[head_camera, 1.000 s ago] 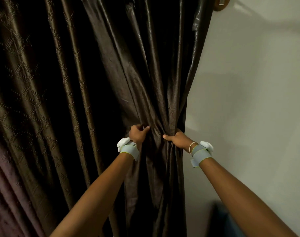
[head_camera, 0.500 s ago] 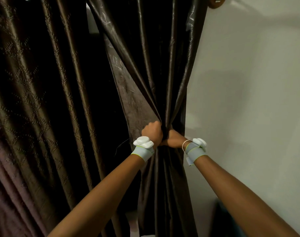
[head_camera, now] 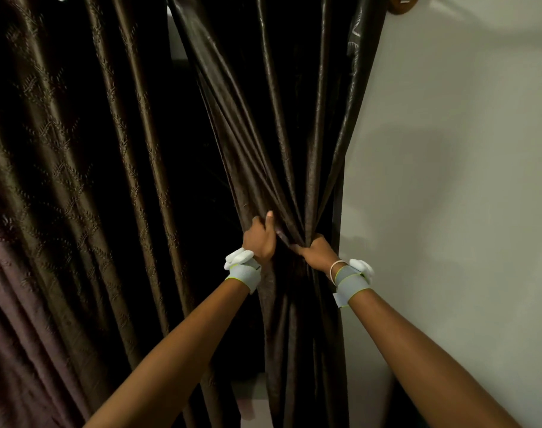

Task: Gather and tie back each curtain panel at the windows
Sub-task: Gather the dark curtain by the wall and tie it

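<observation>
A second dark curtain panel (head_camera: pixel 63 180) is hanging loose from 9 to 11 o'clock, a dark gap opening between it and the gathered curtain panel (head_camera: pixel 294 125) at centre. The left hand (head_camera: pixel 260 239) is gripping folds of that panel, thumb up; the right hand (head_camera: pixel 317 253), just toward 3 o'clock, is clutching the bunch at its wall-side edge. Bare wall (head_camera: pixel 464 196) is filling 1 to 5 o'clock.

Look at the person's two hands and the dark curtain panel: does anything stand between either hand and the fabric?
Nothing visible does. The left hand and the right hand both grip the gathered curtain panel directly, beside the wall. No tie-back is visible.
</observation>
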### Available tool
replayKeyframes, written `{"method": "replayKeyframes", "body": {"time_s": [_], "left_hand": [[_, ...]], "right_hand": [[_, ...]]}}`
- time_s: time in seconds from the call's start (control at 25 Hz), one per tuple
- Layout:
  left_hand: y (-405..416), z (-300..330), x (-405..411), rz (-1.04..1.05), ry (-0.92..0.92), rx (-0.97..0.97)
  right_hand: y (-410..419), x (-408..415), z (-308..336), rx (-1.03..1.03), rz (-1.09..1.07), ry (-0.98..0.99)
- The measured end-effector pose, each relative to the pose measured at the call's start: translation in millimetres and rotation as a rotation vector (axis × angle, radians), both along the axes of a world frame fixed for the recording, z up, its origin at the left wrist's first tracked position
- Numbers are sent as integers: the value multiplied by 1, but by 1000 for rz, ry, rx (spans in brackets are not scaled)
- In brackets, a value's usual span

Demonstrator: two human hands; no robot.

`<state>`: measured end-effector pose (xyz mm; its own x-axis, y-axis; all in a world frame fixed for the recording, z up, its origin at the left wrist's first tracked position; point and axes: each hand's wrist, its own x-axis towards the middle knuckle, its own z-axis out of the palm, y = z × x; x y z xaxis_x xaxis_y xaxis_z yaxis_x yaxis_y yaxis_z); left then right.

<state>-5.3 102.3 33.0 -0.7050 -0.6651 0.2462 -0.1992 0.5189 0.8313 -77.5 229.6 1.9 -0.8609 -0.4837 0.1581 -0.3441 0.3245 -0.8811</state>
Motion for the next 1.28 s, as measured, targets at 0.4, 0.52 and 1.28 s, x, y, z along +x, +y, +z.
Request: {"method": "replayKeyframes", "body": {"time_s": [0.4,0.52,1.28], "left_hand": [[-20,-17,4,-16,-74,-101],[-14,-9,9,-82,-197,-338],[-11,11,-4,-236,-64,-279]], "right_hand": [[17,-7,0,47,65,-15],[14,-12,1,116,7,82],[-12,-5,-1,-154,135,-54]]}}
